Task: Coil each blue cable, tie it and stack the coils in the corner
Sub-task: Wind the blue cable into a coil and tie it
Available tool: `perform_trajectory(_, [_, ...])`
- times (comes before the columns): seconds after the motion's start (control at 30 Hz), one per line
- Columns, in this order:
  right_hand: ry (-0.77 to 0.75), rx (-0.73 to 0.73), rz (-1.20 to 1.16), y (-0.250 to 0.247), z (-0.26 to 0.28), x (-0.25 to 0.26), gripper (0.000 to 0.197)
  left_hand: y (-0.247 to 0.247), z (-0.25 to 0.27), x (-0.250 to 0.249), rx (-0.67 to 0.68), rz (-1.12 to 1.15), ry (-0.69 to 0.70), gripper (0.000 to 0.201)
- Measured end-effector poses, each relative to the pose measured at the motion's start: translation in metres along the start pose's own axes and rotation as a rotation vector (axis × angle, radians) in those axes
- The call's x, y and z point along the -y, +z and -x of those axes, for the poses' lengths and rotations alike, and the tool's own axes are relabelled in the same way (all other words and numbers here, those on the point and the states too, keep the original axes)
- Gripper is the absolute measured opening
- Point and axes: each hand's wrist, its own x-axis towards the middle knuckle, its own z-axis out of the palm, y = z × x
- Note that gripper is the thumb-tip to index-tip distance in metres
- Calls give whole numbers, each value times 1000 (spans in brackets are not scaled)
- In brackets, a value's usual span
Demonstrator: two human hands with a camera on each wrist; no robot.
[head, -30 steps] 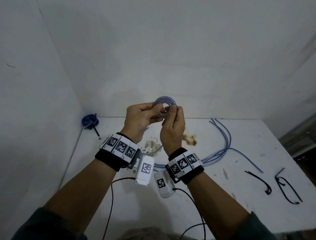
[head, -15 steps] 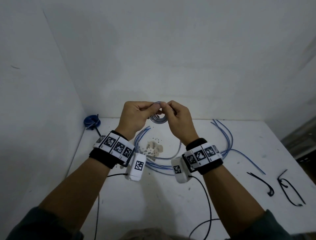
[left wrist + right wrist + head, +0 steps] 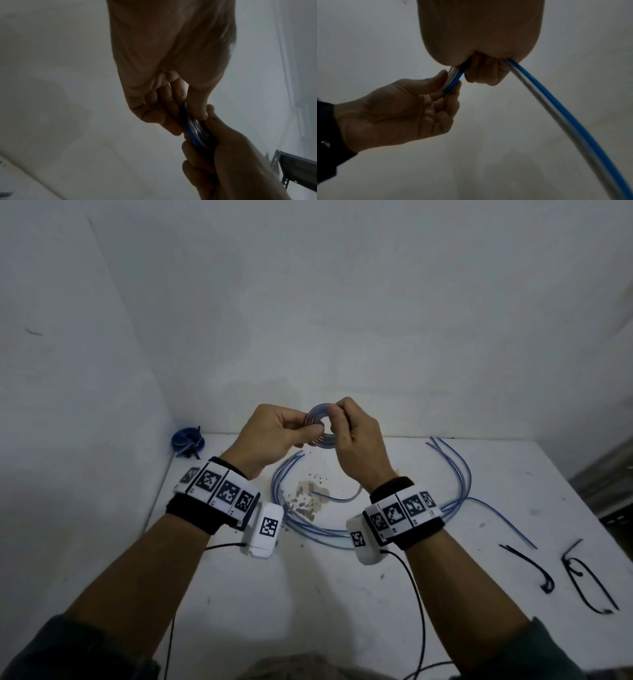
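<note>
Head view. Both hands are raised above the white table (image 3: 342, 594) at the centre of the frame. The left hand (image 3: 274, 433) pinches the left side of a small coil (image 3: 317, 419) of blue cable between thumb and curled fingers. The right hand (image 3: 356, 436) grips the right side of the coil with curled fingers. A free length of the same cable runs down from the right hand to the table, its end lying at the centre (image 3: 342, 496). Loose blue cables (image 3: 459, 474) lie in a wide arc on the table below and to the right of the hands. A finished blue coil (image 3: 188, 440) sits in the table corner at the left of the frame, against the wall. Two black ties (image 3: 527, 563) lie at the lower right of the table.

Left wrist view. The left hand (image 3: 168, 60) fills the upper centre; its fingers (image 3: 164, 119) and thumb clamp the coil (image 3: 192, 129), seen edge-on. The right hand (image 3: 231, 162) enters from the lower right and holds the coil's far edge.

Right wrist view. The right hand (image 3: 479, 33) occupies the top centre, fingers folded around the cable. The coil (image 3: 453, 79) emerges at its left side, where the left hand (image 3: 399, 112) pinches it from the left of the frame. The free cable length (image 3: 565, 121) leaves the right hand and runs to the lower right corner.
</note>
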Motion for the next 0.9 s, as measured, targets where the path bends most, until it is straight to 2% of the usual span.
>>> perform_trajectory(0.07, [14, -91, -102, 3, -1, 3, 28, 7, 0, -1, -52, 112, 21, 15])
perform_trajectory(0.13, [87, -266, -289, 15, 4, 8, 37, 19, 0, -2, -101, 281, 3, 13])
perform_trajectory(0.2, [157, -399, -429, 30, 11, 14, 37, 29, 2, 0, -106, 391, -34, 15])
perform_trajectory(0.27, [168, -452, -363, 33, 16, 13, 32, 30, 3, 2, -74, 369, -57, 18])
perform_trajectory(0.33, [103, -366, -250, 25, 16, 3, 32, 20, 4, 3, -4, 246, -55, 22])
perform_trajectory(0.43, [-5, -51, -70, 4, 13, -11, 30, 1, 4, -2, 90, 74, -8, 34])
perform_trajectory(0.5, [-41, 92, 5, -6, 7, -11, 32, -5, 0, -7, 67, -8, 47, 21])
perform_trajectory(0.57, [-29, 83, -70, -9, 5, -6, 32, -3, -3, -10, 9, 2, 106, 13])
perform_trajectory(0.63, [22, -29, -222, -4, 7, 0, 37, 8, -3, -9, -55, 108, 154, 11])
perform_trajectory(0.73, [205, -182, -456, 10, 13, 8, 38, 25, 0, -4, -137, 226, 184, 12])
perform_trajectory(0.8, [261, -190, -485, 10, 15, 8, 40, 28, 3, 0, -144, 234, 187, 12])
perform_trajectory(0.9, [205, -120, -397, 2, 15, 1, 41, 19, 1, 2, -62, 145, 168, 11])
